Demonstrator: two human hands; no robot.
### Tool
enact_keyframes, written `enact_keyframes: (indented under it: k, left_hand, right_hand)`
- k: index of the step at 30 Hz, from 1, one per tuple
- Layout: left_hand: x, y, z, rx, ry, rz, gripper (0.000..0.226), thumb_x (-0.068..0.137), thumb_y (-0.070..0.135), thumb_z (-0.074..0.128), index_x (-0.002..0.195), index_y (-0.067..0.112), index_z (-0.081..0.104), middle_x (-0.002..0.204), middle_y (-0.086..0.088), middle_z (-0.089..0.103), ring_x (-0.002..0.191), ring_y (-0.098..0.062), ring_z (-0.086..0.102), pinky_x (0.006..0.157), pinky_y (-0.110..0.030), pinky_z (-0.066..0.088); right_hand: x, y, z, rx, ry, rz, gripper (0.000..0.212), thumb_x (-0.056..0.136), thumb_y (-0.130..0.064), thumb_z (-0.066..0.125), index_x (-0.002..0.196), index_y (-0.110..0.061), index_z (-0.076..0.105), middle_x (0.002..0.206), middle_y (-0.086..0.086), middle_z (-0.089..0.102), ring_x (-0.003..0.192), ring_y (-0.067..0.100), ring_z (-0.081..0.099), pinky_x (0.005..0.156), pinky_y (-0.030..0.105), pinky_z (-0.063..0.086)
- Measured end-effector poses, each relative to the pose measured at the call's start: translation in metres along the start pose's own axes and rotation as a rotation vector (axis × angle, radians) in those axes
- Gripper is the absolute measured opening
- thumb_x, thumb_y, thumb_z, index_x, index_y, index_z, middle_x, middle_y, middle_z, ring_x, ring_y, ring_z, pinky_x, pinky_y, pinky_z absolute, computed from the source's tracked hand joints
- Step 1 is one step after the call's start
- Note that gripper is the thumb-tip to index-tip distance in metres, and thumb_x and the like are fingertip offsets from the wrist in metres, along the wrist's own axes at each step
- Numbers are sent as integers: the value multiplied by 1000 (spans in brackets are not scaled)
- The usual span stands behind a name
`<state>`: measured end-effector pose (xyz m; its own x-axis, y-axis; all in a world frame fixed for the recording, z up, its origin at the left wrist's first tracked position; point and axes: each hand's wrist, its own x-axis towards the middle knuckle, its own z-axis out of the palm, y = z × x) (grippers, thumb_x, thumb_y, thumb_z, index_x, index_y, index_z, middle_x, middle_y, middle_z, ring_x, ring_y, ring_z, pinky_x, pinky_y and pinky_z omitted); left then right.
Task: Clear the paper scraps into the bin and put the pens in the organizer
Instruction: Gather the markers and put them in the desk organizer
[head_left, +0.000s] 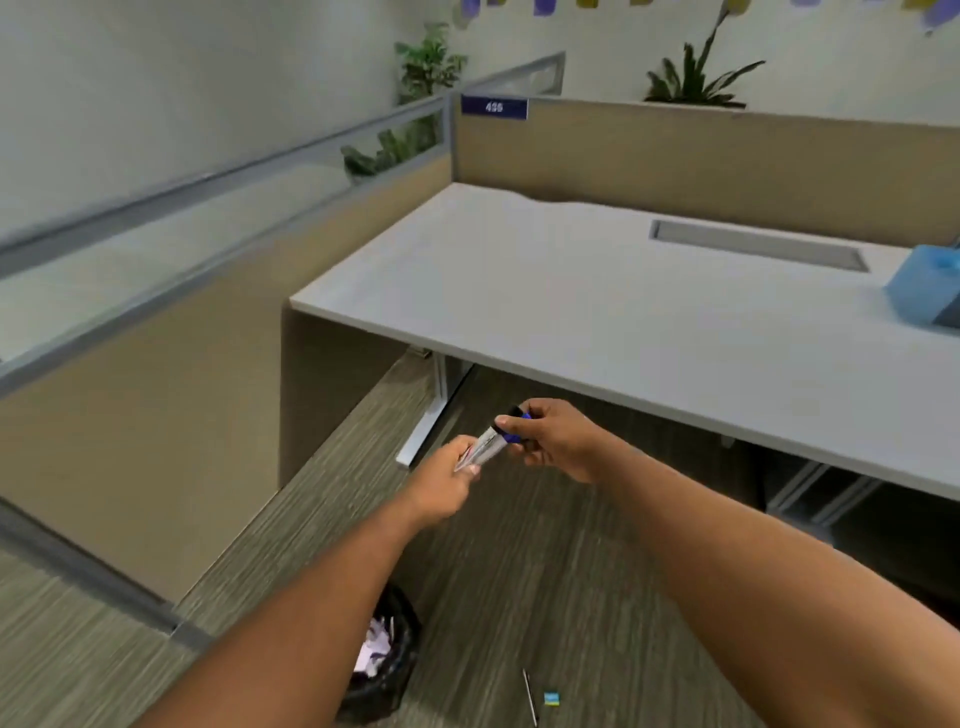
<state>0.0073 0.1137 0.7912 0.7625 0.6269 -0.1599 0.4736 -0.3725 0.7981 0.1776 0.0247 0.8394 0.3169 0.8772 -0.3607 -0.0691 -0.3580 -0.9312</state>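
- I see both hands meeting at mid-frame, just below the front edge of the table (597, 291), each holding an end of a small bunch of pens (491, 444).
- My left hand (447, 486) has its fingers closed around the pale lower ends of the bunch.
- My right hand (556, 439) has its fingers pinched on the dark and blue capped ends.
- The bunch is blurred; I think it is two or three pens, but I cannot count them.
- The bin (387, 660), black-lined, stands on the carpet at lower centre with paper scraps (374, 649) inside.
- A thin stick-like thing, perhaps a pen (530, 696), lies on the carpet right of the bin, beside a small blue-and-yellow scrap (551, 698).
- A blue box (922, 291) sits on the table at the right edge of the frame.
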Motion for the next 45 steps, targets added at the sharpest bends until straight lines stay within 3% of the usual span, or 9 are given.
enact_keyframes:
  k: [10,18,22,26,31,34,37,42,45]
  left_hand:
    - [34,125,-10,64,-55,171,21,99,31,46,116,41,55,85,5,62,71,-11,55,61,-25,45]
    - [75,161,-11,94,-208,330,34,98,46,41,108,79,37,78,11,57,65,-4,54,60,-19,44]
    - [108,172,-12,136,-214,398,31,99,49,37,111,77,35,86,10,63,82,-10,60,70,-22,46]
    - [141,186,-19,178,-230,467,27,97,54,39,112,76,38,87,13,65,82,-6,62,70,-23,50]
    - [179,206,-11,300,-224,503,26,96,48,44,119,46,55,103,6,68,88,-13,63,80,-40,56]
    - [204,214,1,386,-151,483,44,98,44,45,141,34,45,131,0,59,112,-19,58,94,-34,47]
    - [228,224,13,375,-93,482,47,98,39,48,144,28,43,139,-1,52,122,-21,54,101,-33,43]
    - [265,245,43,384,-123,495,29,96,30,50,120,28,67,121,6,68,106,-14,64,95,-30,49]
    - [290,263,71,431,-154,524,26,95,28,50,110,28,71,108,8,74,98,-12,67,89,-32,53]
  right_hand:
    - [-36,-81,-94,-29,107,-81,26,92,-10,61,117,-5,61,107,20,62,78,22,68,66,28,59]
    - [-47,-107,-143,8,112,19,26,95,-6,54,121,-5,59,113,24,63,85,29,70,77,35,62]
    - [-38,-120,-162,64,128,29,28,94,-10,57,122,-4,59,115,25,64,88,30,71,78,35,61]
    - [-28,-126,-179,30,254,-17,22,94,-8,57,114,-3,63,109,24,66,85,29,73,75,33,61]
    - [-25,-130,-209,-47,444,-44,17,94,-6,57,108,0,64,106,25,66,85,30,73,71,31,62]
    - [-22,-134,-231,-45,564,-67,16,94,-7,58,106,1,65,105,26,67,83,30,73,70,31,62]
    - [-17,-137,-259,-102,688,-101,17,93,-10,60,107,-1,64,103,24,68,84,30,73,71,32,62]
    - [-10,-128,-324,-221,919,-147,15,93,-13,61,106,-9,64,103,16,67,82,26,72,65,25,60]
    - [-11,-122,-381,-286,1056,-153,14,93,-14,60,106,-10,63,104,14,66,86,26,71,73,33,62]
